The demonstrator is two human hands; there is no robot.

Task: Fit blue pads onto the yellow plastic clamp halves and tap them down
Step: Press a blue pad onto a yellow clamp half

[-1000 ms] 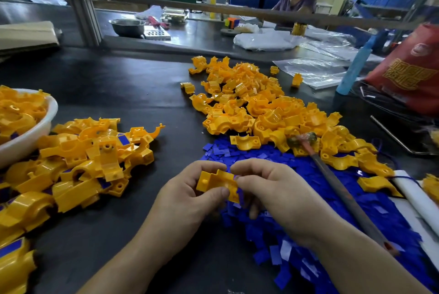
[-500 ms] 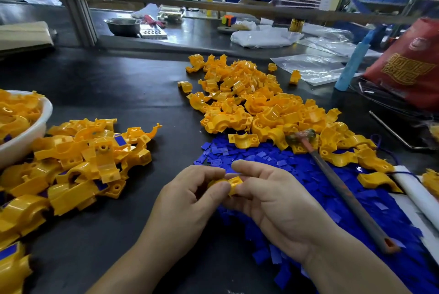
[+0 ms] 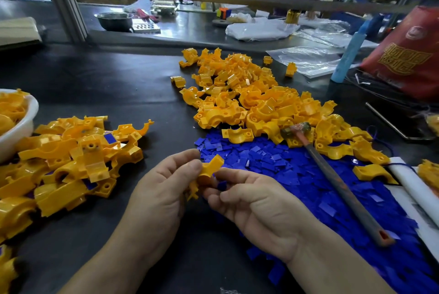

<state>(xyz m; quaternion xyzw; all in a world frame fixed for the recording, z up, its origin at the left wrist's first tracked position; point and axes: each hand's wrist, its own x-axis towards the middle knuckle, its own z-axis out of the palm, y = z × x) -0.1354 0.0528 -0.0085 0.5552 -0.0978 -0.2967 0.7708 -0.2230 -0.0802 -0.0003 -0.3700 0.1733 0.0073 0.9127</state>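
The left hand [image 3: 164, 189] pinches one yellow clamp half [image 3: 210, 169] between thumb and forefinger, lifted off the bench [image 3: 118, 84] in the lower middle of the frame. The right hand [image 3: 256, 201] lies palm up just beside it, fingers loosely curled. A single blue pad [image 3: 222, 185] is caught at its fingertips and touches the underside of the clamp half. Whether the pad is seated yet cannot be told, because the fingers hide the recess.

The step in hand looks like seating that pad. To do it well, turn the clamp half so its curved inner face shows. Line the pad up square with the saddle and press it flat from the middle outward, so that no corner stands up. Keep the left hand's grip on the ears, off the curve.

Only then set the piece on bare bench and take the hammer [image 3: 344, 189], which lies untouched across the heap of blue pads [image 3: 297, 174] at the right of the frame. Light taps should do, since the plastic looks thin. Fitted pieces seem to belong with the pile of padded halves [image 3: 71, 158] at left.
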